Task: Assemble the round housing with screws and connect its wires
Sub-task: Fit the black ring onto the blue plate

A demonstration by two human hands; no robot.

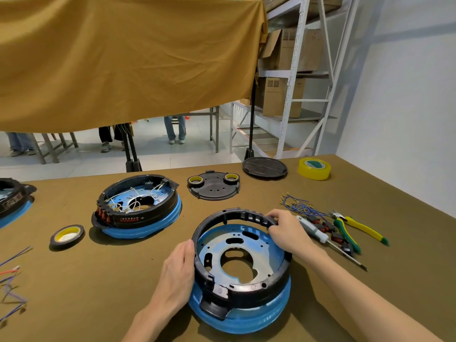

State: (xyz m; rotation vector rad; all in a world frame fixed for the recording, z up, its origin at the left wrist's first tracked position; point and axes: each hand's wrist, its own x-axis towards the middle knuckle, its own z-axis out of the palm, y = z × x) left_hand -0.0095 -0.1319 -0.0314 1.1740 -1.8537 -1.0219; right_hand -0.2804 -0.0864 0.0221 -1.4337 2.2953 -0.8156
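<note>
A round housing (243,296), a black ring on a blue-filmed metal pan, sits on the table in front of me. Its inside plate (214,245) is bare, with no wires. My left hand (179,270) lies flat against the ring's left outer wall, fingers straight. My right hand (287,229) grips the ring's far right rim, fingers curled over the edge. A screwdriver (318,234) and a bundle of blue wires (299,206) lie just right of the housing.
A second housing (148,218) with white wires inside stands at left. Black tape roll (67,236), black cover plate (213,185) with two tape rolls, round black lid (264,167), yellow tape (314,169), green-yellow pliers (355,229) and loose wires (12,280) lie around.
</note>
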